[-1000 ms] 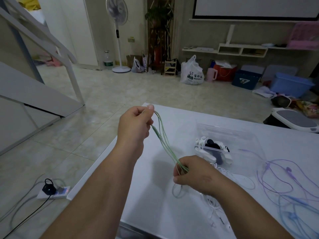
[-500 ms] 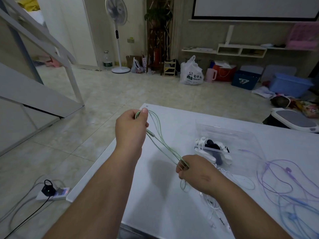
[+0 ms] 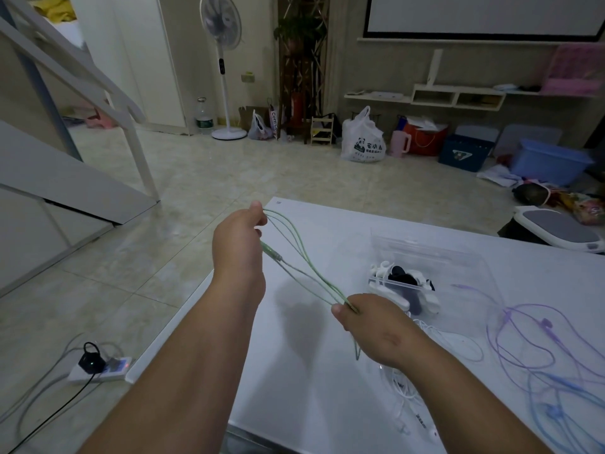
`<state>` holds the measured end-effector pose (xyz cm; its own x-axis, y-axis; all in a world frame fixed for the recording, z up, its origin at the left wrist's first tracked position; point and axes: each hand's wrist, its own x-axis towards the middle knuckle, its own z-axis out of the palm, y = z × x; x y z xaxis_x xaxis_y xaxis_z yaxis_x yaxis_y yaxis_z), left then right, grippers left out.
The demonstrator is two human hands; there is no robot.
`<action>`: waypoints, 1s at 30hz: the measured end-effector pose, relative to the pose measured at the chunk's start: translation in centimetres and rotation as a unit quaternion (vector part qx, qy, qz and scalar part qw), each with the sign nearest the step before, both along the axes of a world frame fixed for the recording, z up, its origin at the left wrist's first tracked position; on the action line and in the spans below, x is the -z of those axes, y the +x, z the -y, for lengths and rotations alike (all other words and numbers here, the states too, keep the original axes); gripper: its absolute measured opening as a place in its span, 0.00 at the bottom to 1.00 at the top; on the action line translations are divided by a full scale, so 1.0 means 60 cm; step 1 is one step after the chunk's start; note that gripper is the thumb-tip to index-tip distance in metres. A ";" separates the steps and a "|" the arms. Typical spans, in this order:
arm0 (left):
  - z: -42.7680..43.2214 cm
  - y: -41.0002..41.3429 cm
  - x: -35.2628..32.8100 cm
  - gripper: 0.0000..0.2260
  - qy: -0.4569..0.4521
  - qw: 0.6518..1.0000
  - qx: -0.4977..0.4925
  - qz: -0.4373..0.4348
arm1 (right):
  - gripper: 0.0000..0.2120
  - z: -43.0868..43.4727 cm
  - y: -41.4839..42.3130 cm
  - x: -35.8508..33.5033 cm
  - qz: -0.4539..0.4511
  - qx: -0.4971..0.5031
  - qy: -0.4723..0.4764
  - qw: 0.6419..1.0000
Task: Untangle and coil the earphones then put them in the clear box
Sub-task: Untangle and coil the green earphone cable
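Holding green earphones point(image 3: 307, 261) stretched in long loops above the table point(image 3: 311, 388): far end pinched in left hand point(image 3: 239, 244), near end gripped in right hand point(image 3: 373, 326), clear box point(image 3: 458, 257) just beyond. Keep loops equal, tension light, plug tucked.
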<state>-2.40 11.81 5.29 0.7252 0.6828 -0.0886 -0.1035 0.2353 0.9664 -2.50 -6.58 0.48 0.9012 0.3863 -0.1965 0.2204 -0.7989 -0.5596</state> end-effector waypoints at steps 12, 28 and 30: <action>-0.008 -0.008 0.004 0.15 -0.220 0.954 0.170 0.116 | 0.18 -0.006 -0.004 -0.006 -0.017 0.008 0.054 0.998; 0.019 0.004 0.008 0.19 -0.235 0.953 0.152 0.114 | 0.11 -0.009 -0.009 -0.007 -0.068 -0.023 0.087 0.994; 0.013 0.007 0.013 0.18 -0.263 0.951 0.117 0.114 | 0.11 -0.005 -0.006 -0.005 -0.072 -0.021 0.080 0.994</action>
